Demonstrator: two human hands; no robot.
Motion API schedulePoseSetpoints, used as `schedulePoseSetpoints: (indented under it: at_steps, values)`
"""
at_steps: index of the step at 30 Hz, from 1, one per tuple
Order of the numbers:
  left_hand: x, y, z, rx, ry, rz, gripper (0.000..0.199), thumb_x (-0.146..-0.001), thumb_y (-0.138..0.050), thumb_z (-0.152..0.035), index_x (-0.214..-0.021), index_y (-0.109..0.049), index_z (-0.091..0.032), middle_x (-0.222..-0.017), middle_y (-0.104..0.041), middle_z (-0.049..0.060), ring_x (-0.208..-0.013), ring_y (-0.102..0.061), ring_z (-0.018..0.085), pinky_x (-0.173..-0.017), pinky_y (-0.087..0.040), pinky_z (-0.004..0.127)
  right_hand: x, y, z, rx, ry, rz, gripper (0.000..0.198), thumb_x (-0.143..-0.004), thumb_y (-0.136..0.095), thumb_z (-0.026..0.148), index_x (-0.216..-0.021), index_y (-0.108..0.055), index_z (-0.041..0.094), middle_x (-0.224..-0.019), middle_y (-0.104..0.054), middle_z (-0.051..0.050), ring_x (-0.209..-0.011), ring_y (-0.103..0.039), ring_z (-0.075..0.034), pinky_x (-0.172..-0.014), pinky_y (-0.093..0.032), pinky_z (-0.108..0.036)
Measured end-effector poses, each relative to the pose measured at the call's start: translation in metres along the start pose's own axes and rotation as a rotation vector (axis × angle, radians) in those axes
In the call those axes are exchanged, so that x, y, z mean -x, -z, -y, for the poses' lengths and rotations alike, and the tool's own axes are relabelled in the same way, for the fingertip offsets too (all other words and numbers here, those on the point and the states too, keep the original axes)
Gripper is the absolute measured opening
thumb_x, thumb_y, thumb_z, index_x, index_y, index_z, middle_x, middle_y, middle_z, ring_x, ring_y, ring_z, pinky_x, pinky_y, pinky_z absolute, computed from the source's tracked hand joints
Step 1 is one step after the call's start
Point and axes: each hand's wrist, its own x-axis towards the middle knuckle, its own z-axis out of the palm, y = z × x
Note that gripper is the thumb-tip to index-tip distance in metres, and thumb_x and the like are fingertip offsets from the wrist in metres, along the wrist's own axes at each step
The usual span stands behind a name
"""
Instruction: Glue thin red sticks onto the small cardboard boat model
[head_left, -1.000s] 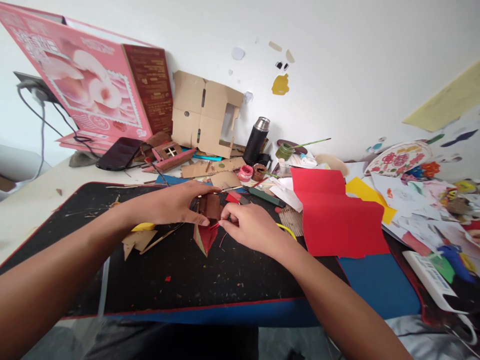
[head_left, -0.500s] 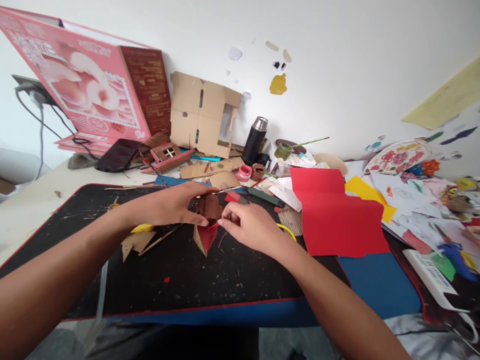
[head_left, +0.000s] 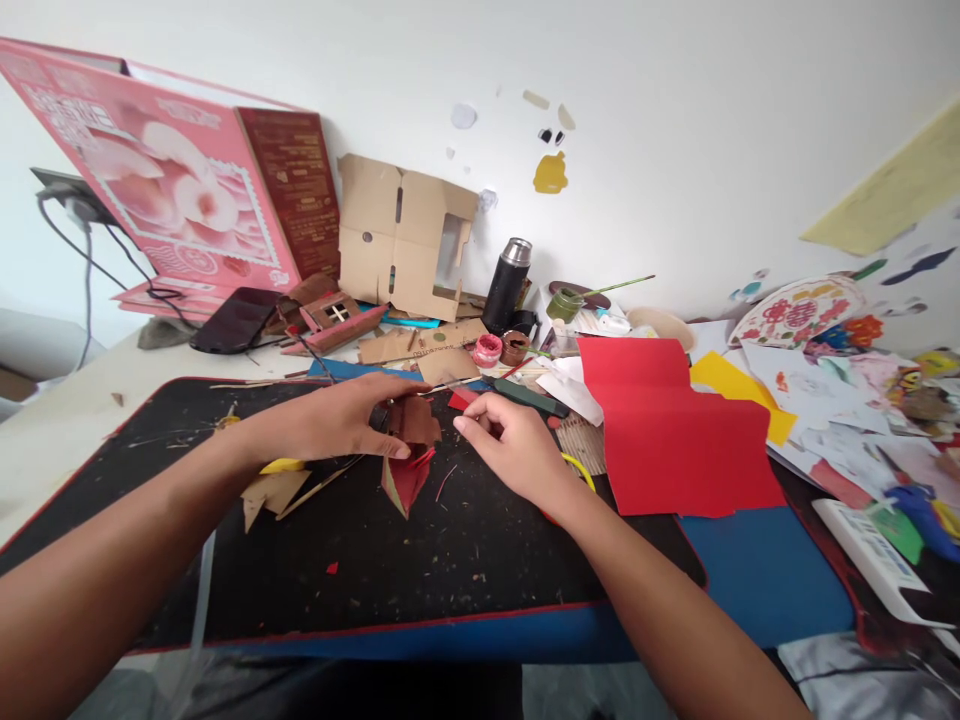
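My left hand (head_left: 341,415) is closed around a small cardboard boat (head_left: 409,480) on the black mat, thumb along its near side. The boat has a brown roofed part and a pointed end with a red inside, where thin red strips lie. Part of it is hidden under my fingers. Just to the right, apart from the boat, my right hand (head_left: 510,440) has its thumb and forefinger drawn together; whether something tiny is between them I cannot make out. A thin reddish thread (head_left: 445,482) lies on the mat between the hands.
Beyond my hands are a green-handled cutter (head_left: 529,396), paint pots (head_left: 487,349), a black thermos (head_left: 507,285) and another cardboard boat (head_left: 337,320). Red paper (head_left: 675,440) covers the right side. Cardboard scraps (head_left: 274,492) lie left, and yellow-handled scissors (head_left: 579,468) are partly under my right wrist.
My right hand has drawn away from the boat, slightly up and right, leaving the red strips in it. My left hand stays on the boat. The view has shifted slightly.
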Motion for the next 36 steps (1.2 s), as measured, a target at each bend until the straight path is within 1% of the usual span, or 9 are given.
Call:
schedulePoseSetpoints:
  at_steps: [3, 5, 8, 11, 16, 19, 25, 30, 36]
  values:
    - [0.000, 0.002, 0.004, 0.029, 0.031, -0.042, 0.082, -0.085, -0.078, -0.062, -0.157, -0.054, -0.027, -0.147, -0.069, 0.009, -0.129, -0.067, 0.033, -0.109, -0.053, 0.043, 0.002, 0.003, -0.005, -0.120, -0.050, -0.053, 0.024, -0.101, -0.064, 0.042, -0.087, -0.062, 0.023, -0.069, -0.061, 0.004, -0.063, -0.055, -0.015, -0.063, -0.038, -0.028]
    - [-0.002, 0.002, 0.007, 0.064, 0.028, -0.118, 0.086, -0.085, -0.078, -0.064, -0.158, -0.053, -0.027, -0.148, -0.069, 0.010, -0.128, -0.067, 0.034, -0.109, -0.053, 0.046, 0.004, 0.003, -0.008, -0.159, -0.085, -0.060, 0.030, -0.103, -0.061, 0.046, -0.084, -0.058, 0.023, -0.064, -0.055, 0.005, -0.059, -0.052, -0.015, -0.061, -0.037, -0.028]
    - [-0.007, 0.000, 0.010, 0.114, -0.002, -0.247, 0.091, -0.084, -0.078, -0.069, -0.160, -0.050, -0.027, -0.160, -0.060, 0.011, -0.137, -0.063, 0.035, -0.114, -0.053, 0.049, 0.008, -0.003, -0.012, -0.141, -0.094, -0.030, 0.039, -0.104, -0.057, 0.047, -0.074, -0.051, 0.024, -0.059, -0.047, 0.006, -0.056, -0.046, -0.014, -0.058, -0.033, -0.029]
    - [-0.010, -0.006, 0.009, 0.139, -0.013, -0.308, 0.092, -0.085, -0.077, -0.072, -0.161, -0.049, -0.027, -0.166, -0.053, 0.011, -0.143, -0.059, 0.036, -0.117, -0.051, 0.050, 0.011, -0.013, -0.016, -0.099, -0.083, 0.003, 0.042, -0.104, -0.057, 0.046, -0.070, -0.048, 0.023, -0.059, -0.042, 0.006, -0.056, -0.043, -0.014, -0.056, -0.028, -0.029]
    - [-0.009, -0.011, 0.004, 0.042, -0.038, -0.338, 0.091, -0.086, -0.074, -0.074, -0.160, -0.049, -0.027, -0.165, -0.054, 0.012, -0.148, -0.054, 0.037, -0.123, -0.045, 0.056, 0.008, -0.027, -0.025, -0.212, -0.113, 0.059, 0.021, -0.099, -0.066, 0.043, -0.094, -0.061, 0.024, -0.074, -0.059, 0.004, -0.061, -0.053, -0.014, -0.060, -0.038, -0.028]
    - [-0.006, -0.012, -0.001, -0.069, -0.076, -0.398, 0.087, -0.090, -0.071, -0.074, -0.160, -0.049, -0.027, -0.162, -0.058, 0.012, -0.148, -0.053, 0.037, -0.125, -0.042, 0.056, 0.006, -0.031, -0.031, -0.304, -0.120, 0.045, 0.024, -0.096, -0.070, 0.045, -0.104, -0.060, 0.024, -0.085, -0.062, 0.003, -0.065, -0.056, -0.014, -0.061, -0.042, -0.028]
    - [-0.004, -0.018, -0.005, -0.210, -0.161, -0.429, 0.081, -0.096, -0.064, -0.071, -0.162, -0.045, -0.028, -0.161, -0.056, 0.014, -0.149, -0.050, 0.038, -0.124, -0.042, 0.057, 0.003, -0.033, -0.029, -0.434, -0.182, 0.071, 0.025, -0.099, -0.064, 0.048, -0.100, -0.055, 0.025, -0.077, -0.055, 0.006, -0.057, -0.052, -0.013, -0.057, -0.041, -0.028]
    - [-0.005, -0.030, -0.005, -0.291, -0.158, -0.475, 0.079, -0.097, -0.067, -0.064, -0.163, -0.042, -0.028, -0.152, -0.059, 0.015, -0.144, -0.053, 0.040, -0.120, -0.045, 0.060, 0.002, -0.041, -0.028, -0.328, -0.157, 0.037, 0.025, -0.096, -0.072, 0.045, -0.099, -0.057, 0.024, -0.080, -0.060, 0.004, -0.072, -0.060, -0.017, -0.068, -0.046, -0.030]
    - [0.001, -0.036, -0.015, -0.352, -0.154, -0.528, 0.080, -0.098, -0.070, -0.050, -0.167, -0.035, -0.030, -0.152, -0.054, 0.015, -0.143, -0.052, 0.041, -0.119, -0.045, 0.059, 0.001, -0.048, -0.023, -0.235, -0.186, 0.005, 0.026, -0.096, -0.072, 0.043, -0.105, -0.056, 0.024, -0.090, -0.068, 0.001, -0.082, -0.066, -0.020, -0.074, -0.046, -0.034]
